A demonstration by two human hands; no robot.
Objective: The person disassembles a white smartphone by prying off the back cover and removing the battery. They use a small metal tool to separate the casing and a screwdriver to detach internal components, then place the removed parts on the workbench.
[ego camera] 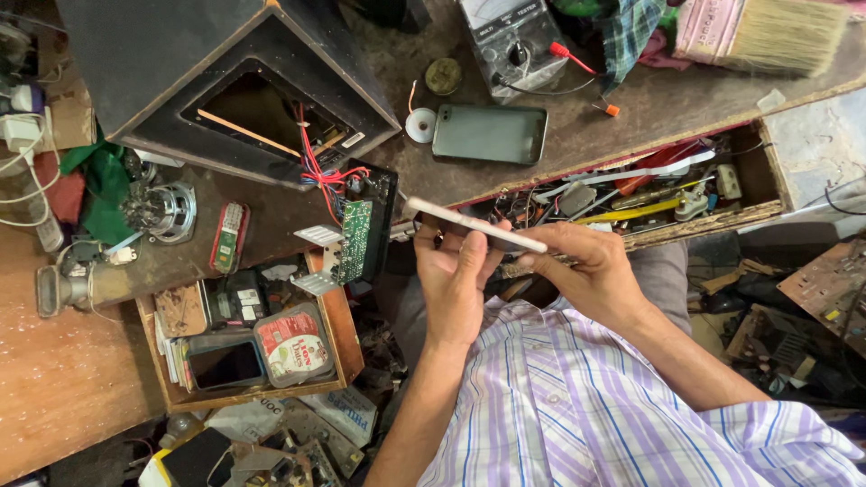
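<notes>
Phone (475, 225), thin and pale, seen edge-on, is gripped at both ends: left hand (454, 278) wraps its near end, right hand (586, 271) pinches the other. Just beyond the phone hangs a green circuit board (354, 240); farther off, a dark phone (489, 133) lies flat on the workbench (631, 108).

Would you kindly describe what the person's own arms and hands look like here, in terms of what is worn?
Both hands, the left hand and the right hand, are bare: no gloves, and no rings or watch that I can make out. The forearms are uncovered too. The person wears a shirt with white, purple and blue stripes in a checked pattern; its sleeve covers only the right upper arm at the lower right.
</notes>
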